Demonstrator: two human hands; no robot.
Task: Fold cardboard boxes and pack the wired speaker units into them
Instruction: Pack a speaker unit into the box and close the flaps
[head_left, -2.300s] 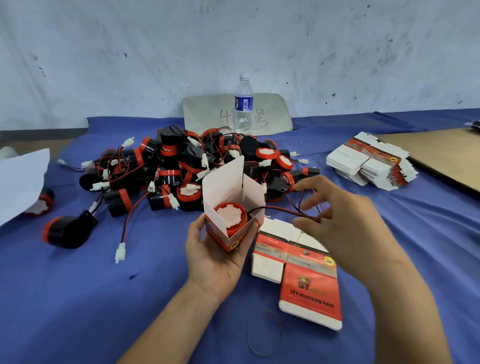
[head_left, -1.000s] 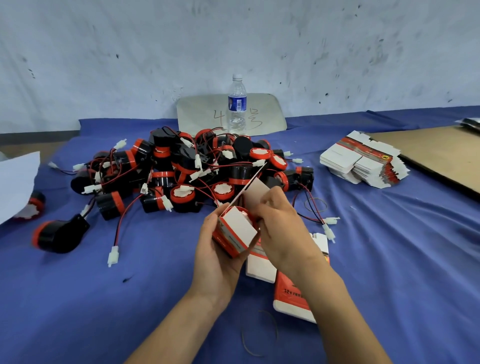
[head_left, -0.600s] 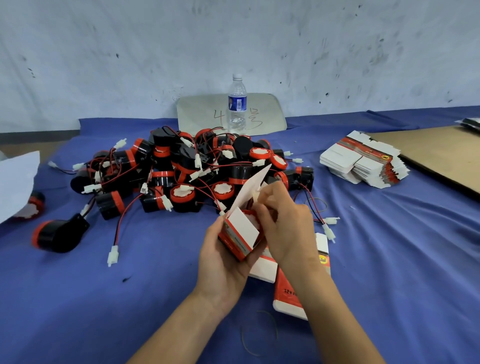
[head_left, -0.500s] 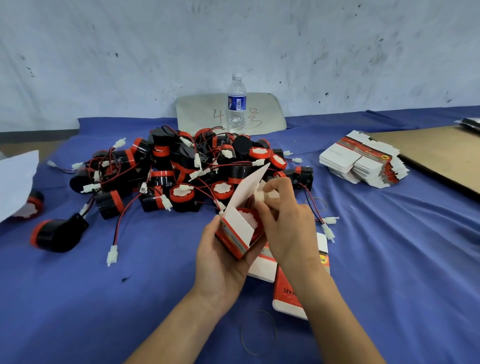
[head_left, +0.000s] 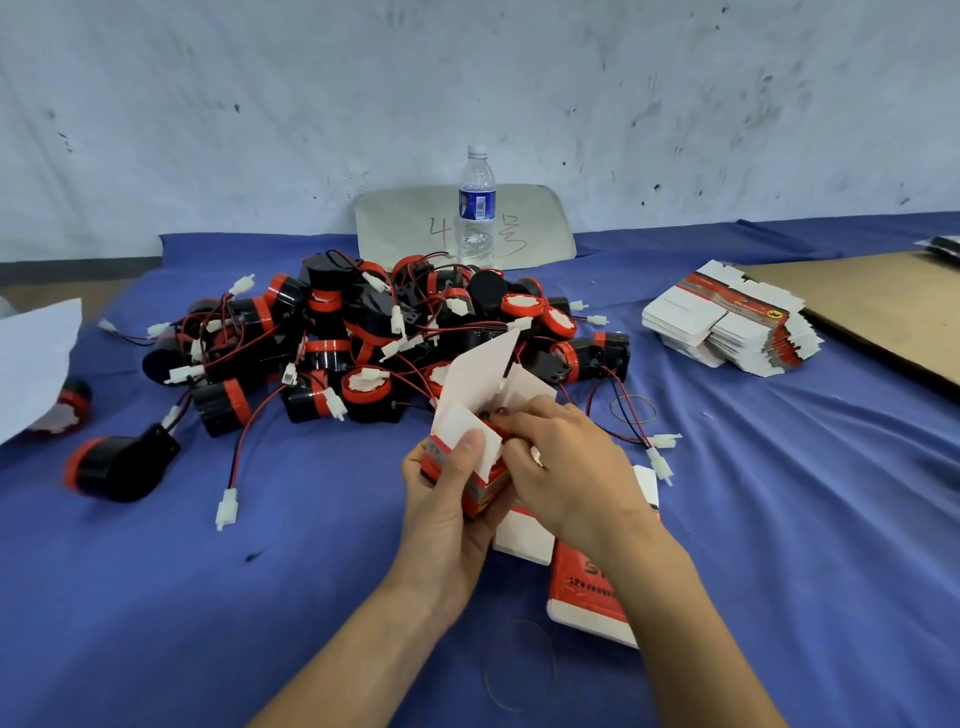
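Left hand (head_left: 441, 519) grips small red-white box (head_left: 480, 491) above blue-clothed tabletop (head_left: 208, 597), centre-front; mouth up, lid flap (head_left: 480, 371) standing, leaning right. Right hand (head_left: 566, 467): fingers (head_left: 519, 415) curled into mouth; held item unreadable. Speaker pile (head_left: 363, 338) behind; scuffed wall (head_left: 260, 104) beyond.

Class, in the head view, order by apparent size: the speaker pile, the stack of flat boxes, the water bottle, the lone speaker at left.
1. speaker pile
2. stack of flat boxes
3. lone speaker and water bottle: too alike to rank; the speaker is nearer.
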